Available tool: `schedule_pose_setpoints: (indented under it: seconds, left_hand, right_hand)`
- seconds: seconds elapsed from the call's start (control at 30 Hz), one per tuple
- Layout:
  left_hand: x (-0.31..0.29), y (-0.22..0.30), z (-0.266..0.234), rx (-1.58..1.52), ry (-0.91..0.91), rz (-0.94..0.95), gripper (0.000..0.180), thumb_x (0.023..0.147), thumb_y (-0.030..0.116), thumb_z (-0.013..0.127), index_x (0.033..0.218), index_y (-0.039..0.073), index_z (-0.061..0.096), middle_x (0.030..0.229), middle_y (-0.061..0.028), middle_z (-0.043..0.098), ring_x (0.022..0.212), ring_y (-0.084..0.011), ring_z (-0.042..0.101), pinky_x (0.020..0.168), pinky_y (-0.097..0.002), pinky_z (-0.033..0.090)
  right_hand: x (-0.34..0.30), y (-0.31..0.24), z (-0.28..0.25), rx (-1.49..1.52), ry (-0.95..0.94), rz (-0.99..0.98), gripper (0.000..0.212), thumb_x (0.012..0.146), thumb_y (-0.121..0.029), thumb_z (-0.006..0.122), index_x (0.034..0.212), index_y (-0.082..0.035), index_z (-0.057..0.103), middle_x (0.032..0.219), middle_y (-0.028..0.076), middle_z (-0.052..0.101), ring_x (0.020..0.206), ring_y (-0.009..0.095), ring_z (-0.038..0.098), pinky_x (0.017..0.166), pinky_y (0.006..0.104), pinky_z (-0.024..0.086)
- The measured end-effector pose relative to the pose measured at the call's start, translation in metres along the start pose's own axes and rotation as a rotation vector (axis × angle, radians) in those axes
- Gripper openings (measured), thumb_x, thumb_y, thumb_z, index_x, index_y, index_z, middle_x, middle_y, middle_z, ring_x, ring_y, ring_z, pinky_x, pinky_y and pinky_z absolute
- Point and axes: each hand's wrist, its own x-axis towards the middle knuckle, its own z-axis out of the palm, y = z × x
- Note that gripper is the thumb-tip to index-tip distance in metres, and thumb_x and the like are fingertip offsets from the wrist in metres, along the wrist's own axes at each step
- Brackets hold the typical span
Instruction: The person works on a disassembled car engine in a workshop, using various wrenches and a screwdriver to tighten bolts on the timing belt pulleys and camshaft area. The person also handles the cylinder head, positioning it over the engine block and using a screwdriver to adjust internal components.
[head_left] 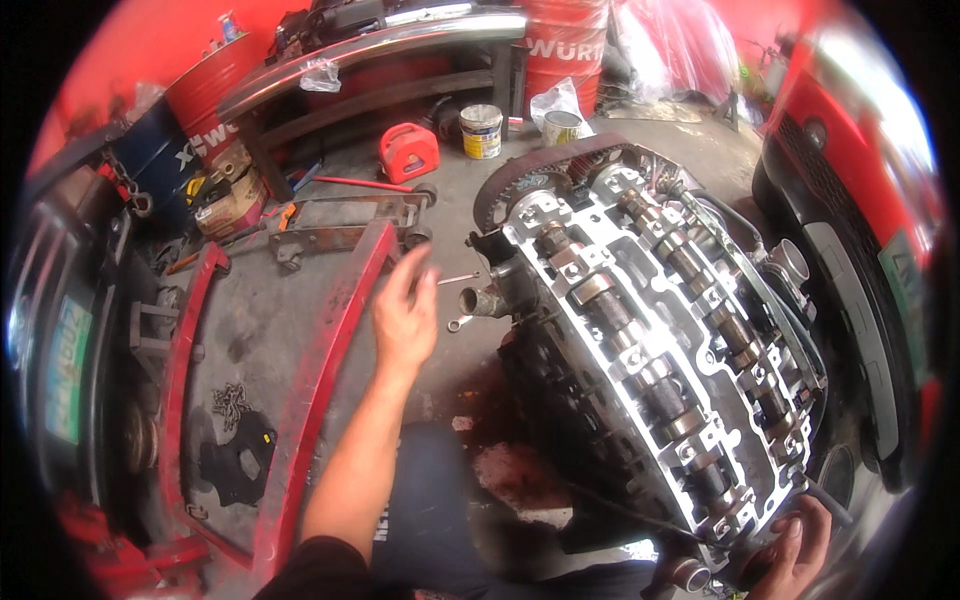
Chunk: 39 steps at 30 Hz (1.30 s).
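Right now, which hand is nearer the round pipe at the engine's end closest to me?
Right. Your right hand is to the right of the round pipe; your left hand is farther ahead, left of the engine.

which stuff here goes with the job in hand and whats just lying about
Likely the job:
engine with exposed camshafts
right hand at its near end
left hand beside it

Likely lying about:
red container
trolley jack
chain
yellow-and-white tin

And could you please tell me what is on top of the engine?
Two dark shafts run along the top of the engine, crossed by bright caps; its inside is covered.
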Motion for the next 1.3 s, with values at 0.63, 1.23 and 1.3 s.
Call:
schedule_pose_setpoints:
  seconds: [0.63,1.23,1.3]
  left_hand:
    - [0.048,0.009,0.044,-0.675,-0.167,-0.115,0.036,0.101,0.013,0.060,0.133,-0.004,0.062,0.119,-0.0087,0.071,0.112,-0.0158,0.064,0.100,-0.0307,0.049]
    - [0.042,0.022,0.059,-0.622,-0.039,-0.091,0.030,0.098,0.010,0.050,0.121,-0.003,0.063,0.109,-0.0088,0.070,0.104,-0.0143,0.064,0.097,-0.0294,0.048]
    - [0.043,0.023,0.060,-0.600,-0.023,-0.077,0.030,0.099,0.010,0.050,0.122,-0.003,0.063,0.110,-0.0091,0.070,0.104,-0.0150,0.064,0.096,-0.0299,0.048]
  right_hand:
    - [0.007,-0.007,0.001,-0.040,0.009,-0.015,0.039,0.095,-0.027,0.073,0.124,-0.002,0.069,0.097,0.008,0.069,0.078,0.014,0.059,0.067,0.0284,0.048]
    - [0.011,0.004,-0.002,-0.023,0.019,0.061,0.033,0.093,-0.019,0.072,0.120,0.000,0.069,0.094,0.007,0.068,0.074,0.014,0.058,0.062,0.0255,0.045]
    - [0.015,0.018,0.000,0.143,0.026,0.029,0.026,0.100,-0.016,0.063,0.121,-0.001,0.065,0.088,0.003,0.063,0.063,0.003,0.046,0.052,0.0180,0.034]
